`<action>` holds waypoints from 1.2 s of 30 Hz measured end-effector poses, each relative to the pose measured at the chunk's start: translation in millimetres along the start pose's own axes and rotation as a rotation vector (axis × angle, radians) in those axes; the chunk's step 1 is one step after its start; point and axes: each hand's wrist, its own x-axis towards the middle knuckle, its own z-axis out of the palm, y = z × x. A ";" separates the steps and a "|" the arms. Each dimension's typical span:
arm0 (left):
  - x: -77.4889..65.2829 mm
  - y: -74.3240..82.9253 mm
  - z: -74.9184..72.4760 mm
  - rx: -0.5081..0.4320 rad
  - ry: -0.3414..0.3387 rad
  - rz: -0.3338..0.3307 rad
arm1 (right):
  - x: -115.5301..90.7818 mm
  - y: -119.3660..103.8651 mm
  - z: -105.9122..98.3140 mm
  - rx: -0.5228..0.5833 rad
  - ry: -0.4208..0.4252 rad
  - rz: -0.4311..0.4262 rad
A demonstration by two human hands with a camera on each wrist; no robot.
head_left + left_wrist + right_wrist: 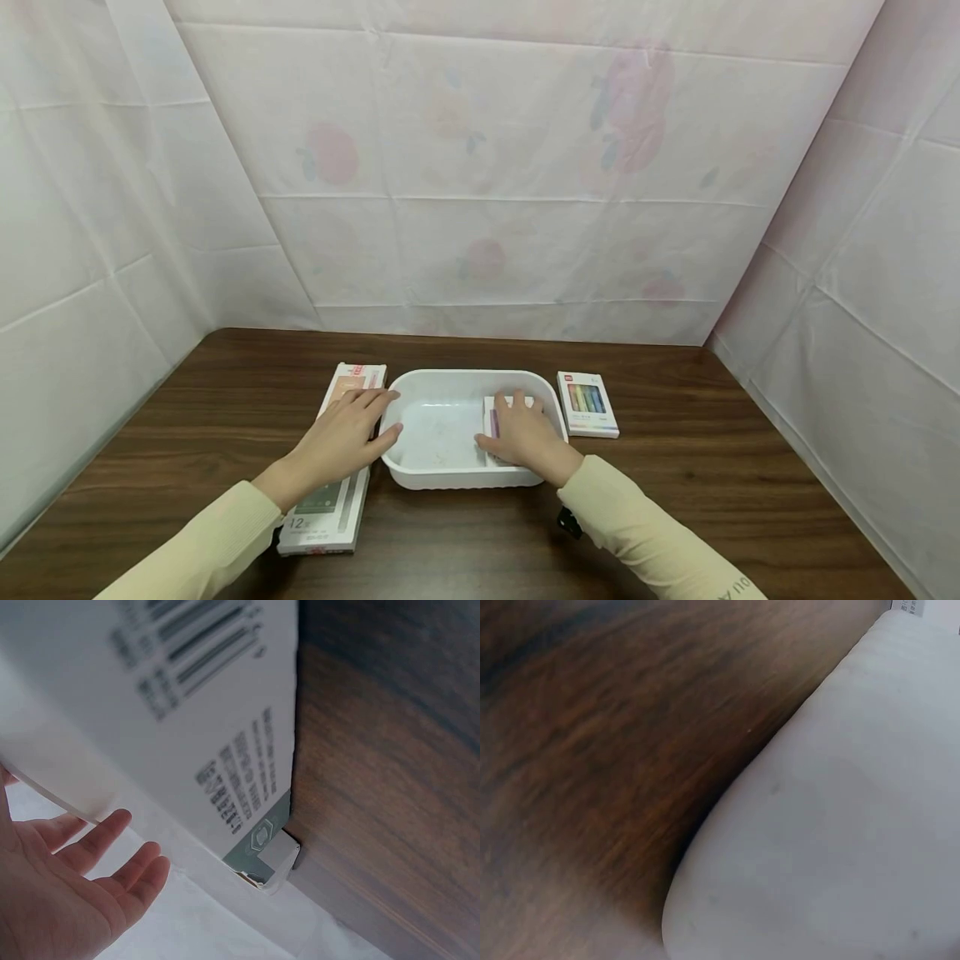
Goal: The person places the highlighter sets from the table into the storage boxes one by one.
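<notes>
A white plastic basin stands mid-table. Inside it, at the right end, lies a small white box with a purple print. My right hand reaches over the right rim and grips this box, thumb at its left edge and fingers at its far end. The palm hides much of the box. My left hand is at the basin's left rim, fingers loosely extended; the left wrist view shows the fingers apart beside the rim. Beneath that hand lies a long white box, its barcoded side close up.
Right of the basin lies a white box picturing coloured sticks. A small black object shows beside the right sleeve. The dark wooden table is bordered by pale printed cloth at the back and sides.
</notes>
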 end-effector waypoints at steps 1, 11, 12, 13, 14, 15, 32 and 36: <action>0.0 0.1 -0.1 -0.002 -0.002 -0.001 | -0.5 -0.4 -0.4 -0.010 0.006 0.002; -0.3 2.4 -1.6 -0.003 -0.007 -0.007 | -2.6 1.3 -3.3 -0.081 0.102 -0.043; -0.3 2.6 -1.7 -0.003 -0.008 -0.007 | -3.0 1.8 -4.5 -0.073 0.104 -0.048; -0.4 2.6 -1.7 -0.003 -0.009 -0.007 | -2.9 2.6 -5.4 -0.072 0.105 -0.054; -0.4 2.6 -1.7 -0.003 -0.010 -0.007 | -2.9 3.3 -6.0 -0.071 0.107 -0.061; -0.4 2.5 -1.6 -0.004 -0.010 -0.006 | -2.7 4.0 -6.6 -0.067 0.110 -0.067; -1.4 0.2 1.9 -0.003 -0.003 -0.002 | -4.2 11.1 -29.4 -0.021 0.177 -0.075; -1.5 0.3 1.8 0.000 0.001 -0.003 | -4.8 15.5 -37.0 -0.009 0.173 -0.055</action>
